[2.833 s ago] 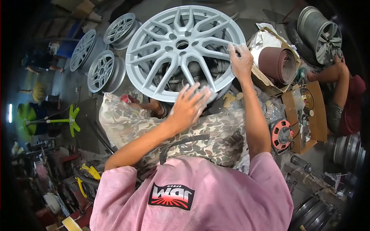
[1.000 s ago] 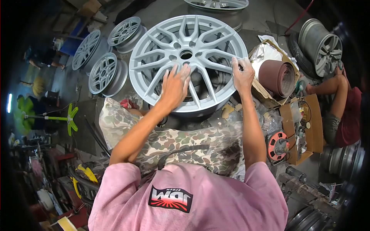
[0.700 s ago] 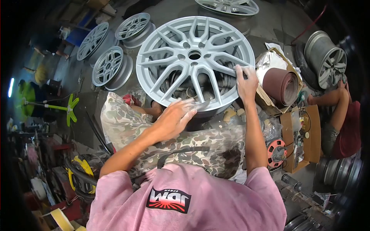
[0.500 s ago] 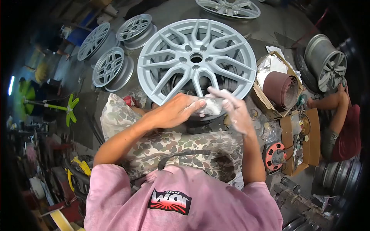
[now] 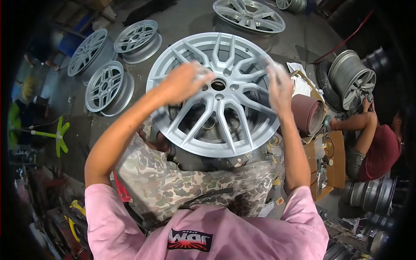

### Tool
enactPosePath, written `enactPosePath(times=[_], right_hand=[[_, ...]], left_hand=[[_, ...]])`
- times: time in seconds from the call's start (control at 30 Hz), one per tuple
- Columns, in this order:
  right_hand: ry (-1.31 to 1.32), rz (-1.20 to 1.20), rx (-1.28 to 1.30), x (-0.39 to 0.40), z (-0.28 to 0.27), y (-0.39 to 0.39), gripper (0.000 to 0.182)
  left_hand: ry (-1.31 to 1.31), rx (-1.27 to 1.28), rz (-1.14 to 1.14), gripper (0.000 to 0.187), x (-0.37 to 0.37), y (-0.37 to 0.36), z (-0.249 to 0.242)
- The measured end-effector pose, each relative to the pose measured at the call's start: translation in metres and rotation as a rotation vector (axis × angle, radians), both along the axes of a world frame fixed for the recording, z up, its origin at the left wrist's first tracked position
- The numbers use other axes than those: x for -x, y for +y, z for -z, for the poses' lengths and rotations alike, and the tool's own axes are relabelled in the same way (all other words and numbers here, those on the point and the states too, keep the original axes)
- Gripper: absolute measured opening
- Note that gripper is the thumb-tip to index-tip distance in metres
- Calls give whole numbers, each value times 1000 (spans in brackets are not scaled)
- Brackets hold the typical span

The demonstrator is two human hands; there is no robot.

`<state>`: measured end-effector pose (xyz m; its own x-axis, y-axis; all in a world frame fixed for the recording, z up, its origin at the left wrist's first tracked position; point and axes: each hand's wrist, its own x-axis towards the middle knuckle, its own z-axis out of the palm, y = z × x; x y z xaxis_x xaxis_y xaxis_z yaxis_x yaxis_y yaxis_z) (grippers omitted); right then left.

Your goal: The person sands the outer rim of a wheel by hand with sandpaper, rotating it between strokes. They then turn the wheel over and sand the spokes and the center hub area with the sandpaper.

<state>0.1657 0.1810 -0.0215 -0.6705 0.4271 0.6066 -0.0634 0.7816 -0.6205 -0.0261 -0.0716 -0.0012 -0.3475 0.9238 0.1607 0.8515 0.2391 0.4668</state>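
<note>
A large silver-grey wheel rim (image 5: 220,149) with many Y-shaped spokes lies face up in front of me. My left hand (image 5: 186,82) is over its left-centre spokes, near the hub hole. Its fingers are curled together around something pale that is too blurred to make out. Over the rim's right edge is my right hand (image 5: 279,86), dusty with white powder; motion smears its fingers, so their grip does not show. Camouflage cloth (image 5: 195,177) covers my lap, below the rim.
Three smaller rims (image 5: 105,86) stand at the left, and another rim (image 5: 249,17) lies beyond. On the right are a brown abrasive roll (image 5: 305,115), a cardboard box (image 5: 336,169), a grey wheel (image 5: 346,78) and a crouching person (image 5: 379,151). A green fan (image 5: 60,136) is at far left.
My hands were together at the rim's near edge with a pale, translucent piece between them. They have moved apart and forward over the rim. More of the rim's near side shows.
</note>
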Motion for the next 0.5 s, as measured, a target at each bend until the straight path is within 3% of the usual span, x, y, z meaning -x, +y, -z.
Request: enactPosePath(times=[0.03,0.07,0.17,0.2,0.27,0.37,0.4,0.5], right_hand=[[105,120,-194,20,6,25,28],[6,191,-253,32,18,53,29],[-124,111,-482,57,59,111,31],[-127,100,-494,63,68,120,31],[-349,60,-492,65,83,130,32],[-372,99,-383,70,75,117,31],[-385,97,-381,70,73,110,31],[-339,-25,-308,73,79,69,32]], left_hand=[[62,-31,-68,44,29,-3,6],[104,-57,-188,45,60,-9,17],[186,-151,-567,52,142,-28,75],[178,-159,-579,52,159,-35,88],[-358,23,-635,59,178,-42,112],[-513,-111,-685,64,181,-39,152],[-689,-147,-677,74,180,-39,149],[-803,-34,-707,88,179,-44,146]])
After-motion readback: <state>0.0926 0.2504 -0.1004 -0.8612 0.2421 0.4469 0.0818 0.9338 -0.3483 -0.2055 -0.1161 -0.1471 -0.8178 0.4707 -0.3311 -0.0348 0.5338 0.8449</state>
